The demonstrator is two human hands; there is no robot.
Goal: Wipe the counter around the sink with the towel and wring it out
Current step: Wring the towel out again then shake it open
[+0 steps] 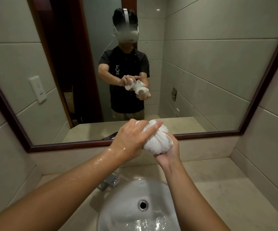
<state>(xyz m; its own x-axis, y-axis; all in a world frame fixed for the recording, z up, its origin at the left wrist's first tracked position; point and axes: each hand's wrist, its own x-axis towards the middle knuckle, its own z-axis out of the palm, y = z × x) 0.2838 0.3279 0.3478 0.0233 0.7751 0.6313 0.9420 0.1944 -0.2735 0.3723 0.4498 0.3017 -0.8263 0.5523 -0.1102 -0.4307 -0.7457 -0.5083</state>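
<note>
A white towel (156, 140) is bunched and twisted into a tight roll, held in the air above the back of the sink. My left hand (131, 140) grips its upper end from the left, fingers stretched across the top. From below, my right hand (168, 152) wraps around its lower end, palm up. Both forearms are wet with droplets. The white oval sink (123, 212) lies beneath, with water pooled near the front and a metal drain (142, 204). The beige stone counter (226, 189) surrounds the sink.
A chrome faucet (110, 180) stands at the sink's back left, partly hidden by my left arm. A dark-framed mirror (218, 80) covers the wall ahead and reflects a person wringing the towel. Tiled walls close in on both sides.
</note>
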